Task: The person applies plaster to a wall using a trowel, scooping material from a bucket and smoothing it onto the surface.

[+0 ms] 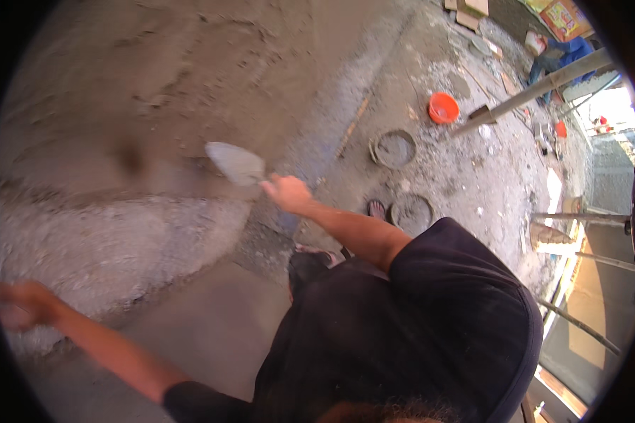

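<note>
My right hand grips a trowel, its pale blade angled up and left against brown plastered surface with rough marks and a dark smudge. Below that lies a rough pale band, and a smoother grey surface is beneath it. My left hand is at the far left edge beside the rough band; its fingers are blurred and partly dark, so whether they hold anything cannot be made out. My sandalled foot shows below my right arm.
An orange bucket, two mortar pans and scattered debris lie on the dusty floor to my right. A pole slants across the upper right, near another person in blue. More poles stand along the right side.
</note>
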Tool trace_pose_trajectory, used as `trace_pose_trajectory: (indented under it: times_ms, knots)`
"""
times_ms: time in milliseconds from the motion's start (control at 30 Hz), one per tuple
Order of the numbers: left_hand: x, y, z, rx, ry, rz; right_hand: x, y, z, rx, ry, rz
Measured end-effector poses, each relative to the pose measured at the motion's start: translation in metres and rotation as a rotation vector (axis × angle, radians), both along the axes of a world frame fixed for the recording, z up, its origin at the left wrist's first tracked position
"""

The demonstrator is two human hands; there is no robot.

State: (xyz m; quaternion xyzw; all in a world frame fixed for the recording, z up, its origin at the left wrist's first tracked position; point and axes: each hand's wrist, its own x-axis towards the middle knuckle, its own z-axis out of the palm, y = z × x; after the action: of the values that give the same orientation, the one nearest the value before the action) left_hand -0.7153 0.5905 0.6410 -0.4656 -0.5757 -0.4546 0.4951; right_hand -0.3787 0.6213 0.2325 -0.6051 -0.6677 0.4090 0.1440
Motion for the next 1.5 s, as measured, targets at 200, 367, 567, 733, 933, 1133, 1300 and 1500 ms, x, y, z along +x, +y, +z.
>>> trace_pose_trajectory:
  times_ms: [200,367,567,733,933,1133,1300,1500]
  knots:
    - [0.211,-0.144,-0.433,-1.104,-1.059,-0.048,0.313,-0.057,-0.131,-0.574,-0.393,-0.166]
    - [0.483,-0.144,-0.579,-1.635,-1.154,-0.778,0.541,-0.011,-0.254,-0.361,-0.746,0.046]
    - [0.645,-0.134,-0.712,-2.059,-1.083,-0.663,0.589,0.171,-0.363,-0.229,-0.984,0.155]
    - [0.683,-0.107,-0.732,-1.953,-0.708,-0.614,0.528,0.202,-0.516,-0.046,-0.899,0.375]
    - [0.687,-0.099,-0.729,-1.953,-0.805,-0.509,0.579,0.157,-0.463,-0.095,-0.794,0.436]
    - [0.702,-0.087,-0.733,-1.938,-0.765,-0.606,0.592,0.145,-0.558,-0.397,-0.731,0.055]
    - [0.706,-0.094,-0.733,-1.955,-0.715,-0.563,0.523,0.134,-0.547,-0.390,-0.380,0.135]
    - [0.708,-0.106,-0.730,-2.019,-0.696,-0.558,0.555,0.072,-0.538,-0.123,0.097,-0.106]
